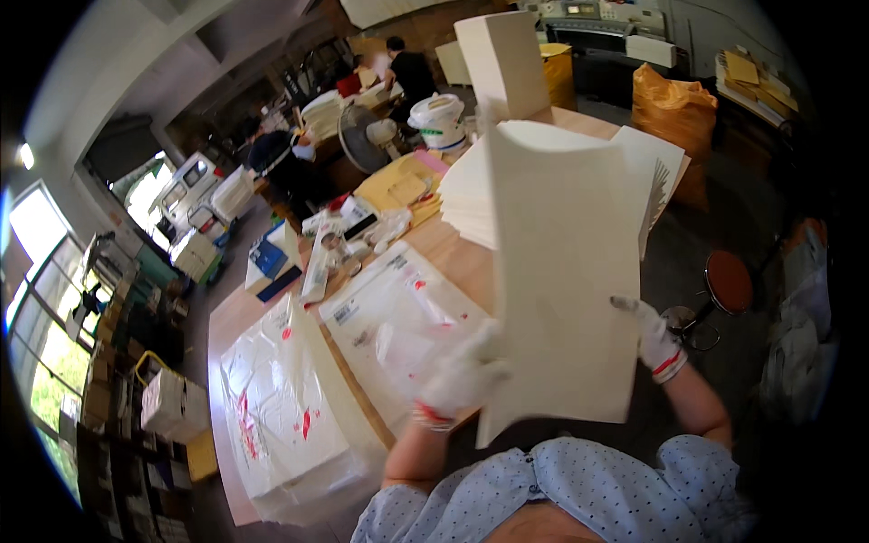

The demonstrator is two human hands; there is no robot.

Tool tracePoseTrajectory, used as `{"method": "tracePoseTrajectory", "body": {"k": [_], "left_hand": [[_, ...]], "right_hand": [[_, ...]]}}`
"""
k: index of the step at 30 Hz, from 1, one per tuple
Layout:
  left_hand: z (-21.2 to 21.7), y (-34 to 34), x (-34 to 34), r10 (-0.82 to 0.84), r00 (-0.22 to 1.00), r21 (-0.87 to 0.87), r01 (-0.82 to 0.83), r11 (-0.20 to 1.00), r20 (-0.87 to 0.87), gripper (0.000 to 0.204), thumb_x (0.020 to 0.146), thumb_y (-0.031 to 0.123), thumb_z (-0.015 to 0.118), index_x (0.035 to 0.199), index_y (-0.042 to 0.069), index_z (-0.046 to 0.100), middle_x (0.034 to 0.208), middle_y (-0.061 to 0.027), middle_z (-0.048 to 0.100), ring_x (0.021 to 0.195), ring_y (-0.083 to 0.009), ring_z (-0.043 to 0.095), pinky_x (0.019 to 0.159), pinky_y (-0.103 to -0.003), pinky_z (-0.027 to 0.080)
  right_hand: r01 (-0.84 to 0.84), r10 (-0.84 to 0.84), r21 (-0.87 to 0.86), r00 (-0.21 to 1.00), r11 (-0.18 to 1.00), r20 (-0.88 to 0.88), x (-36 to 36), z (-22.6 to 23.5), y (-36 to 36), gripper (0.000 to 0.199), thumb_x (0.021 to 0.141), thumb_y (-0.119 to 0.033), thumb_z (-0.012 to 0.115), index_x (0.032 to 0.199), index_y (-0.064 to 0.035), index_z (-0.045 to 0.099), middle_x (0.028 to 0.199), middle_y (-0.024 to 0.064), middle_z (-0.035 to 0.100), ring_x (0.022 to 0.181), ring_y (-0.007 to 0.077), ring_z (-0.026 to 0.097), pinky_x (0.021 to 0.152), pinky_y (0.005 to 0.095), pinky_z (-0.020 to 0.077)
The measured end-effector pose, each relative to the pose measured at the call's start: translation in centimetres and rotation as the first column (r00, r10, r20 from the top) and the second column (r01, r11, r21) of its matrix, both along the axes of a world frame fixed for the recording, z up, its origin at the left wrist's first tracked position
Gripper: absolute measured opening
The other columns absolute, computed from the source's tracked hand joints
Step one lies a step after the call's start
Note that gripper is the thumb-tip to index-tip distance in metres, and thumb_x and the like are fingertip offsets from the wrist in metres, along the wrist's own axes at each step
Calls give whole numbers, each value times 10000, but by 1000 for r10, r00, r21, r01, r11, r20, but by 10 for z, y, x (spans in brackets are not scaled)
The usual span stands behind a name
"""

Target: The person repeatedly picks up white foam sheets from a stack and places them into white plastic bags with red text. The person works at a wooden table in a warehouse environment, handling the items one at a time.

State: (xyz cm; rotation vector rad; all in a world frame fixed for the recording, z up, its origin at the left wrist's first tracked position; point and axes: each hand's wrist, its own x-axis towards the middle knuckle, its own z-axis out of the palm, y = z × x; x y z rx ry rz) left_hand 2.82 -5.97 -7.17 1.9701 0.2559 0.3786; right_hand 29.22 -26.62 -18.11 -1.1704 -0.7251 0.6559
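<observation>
In front of my chest a large white sheet of paper or thin board (566,281) stands upright, its edges slightly curled. My right hand (659,337), in a white glove with a red-banded cuff, is closed on its right edge, fingertips on the near face. At the left edge is my left hand (463,373), gloved the same way and blurred by motion; its fingers close around that edge. Behind the sheet, a stack of white sheets (466,195) lies on the wooden table, partly hidden, with more fanned sheets (665,163) at its right.
Plastic-wrapped packs (285,398) and a flat white package (398,317) lie on the table's left part. Beyond are a blue-and-white box (272,258), a fan (362,136), a bucket (437,122) and a tall white stack (502,68). A round stool (728,279) stands right.
</observation>
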Motion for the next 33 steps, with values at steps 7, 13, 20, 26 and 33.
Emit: {"method": "tracePoseTrajectory", "body": {"k": [7, 13, 20, 26, 33], "left_hand": [[-79, -45, 29, 168, 923, 600, 80, 796, -346, 483, 683, 263, 651, 1109, 53, 562, 1268, -225, 426, 1224, -406, 367, 969, -503, 334], [-71, 114, -90, 833, 534, 492, -769, 407, 145, 531, 816, 139, 616, 1289, 20, 407, 1156, -112, 510, 1020, -262, 547, 869, -380, 459], [-125, 218, -57, 401, 900, -853, -68, 517, 172, 394, 909, 144, 500, 1278, 20, 436, 1039, -97, 600, 862, -155, 607, 751, -308, 510], [-131, 178, 0, 313, 926, -259, -256, 931, 212, 365, 910, 59, 402, 1269, 10, 445, 1010, -82, 607, 855, -165, 606, 676, -309, 523], [-122, 69, 37, 292, 950, 132, -305, 943, 111, 480, 798, 196, 594, 1250, 108, 458, 782, -168, 614, 723, -328, 619, 645, -421, 485]], "right_hand": [[317, -262, -96, 892, 944, 369, -89, -50, 68, 272, 797, -27, 588, 1047, 72, 547, 946, 145, 611, 790, 186, 585, 705, 323, 492], [282, -293, 127, 694, 951, 658, -92, 6, 14, 216, 746, 45, 599, 962, 38, 575, 837, 125, 616, 669, 187, 594, 604, 296, 493], [278, 162, -185, 105, 942, 981, -108, 0, 9, 119, 798, -135, 542, 757, -84, 641, 672, 108, 586, 622, 289, 585, 578, 396, 482], [364, 730, -724, 151, 586, 667, -117, -37, 99, 193, 830, -206, 495, 958, -108, 599, 818, 112, 627, 669, 309, 626, 582, 430, 505], [-146, 470, -572, 744, 807, 475, -62, -98, 206, 404, 827, -246, 546, 1183, -78, 457, 1151, 175, 521, 919, 299, 590, 805, 396, 468]]}}
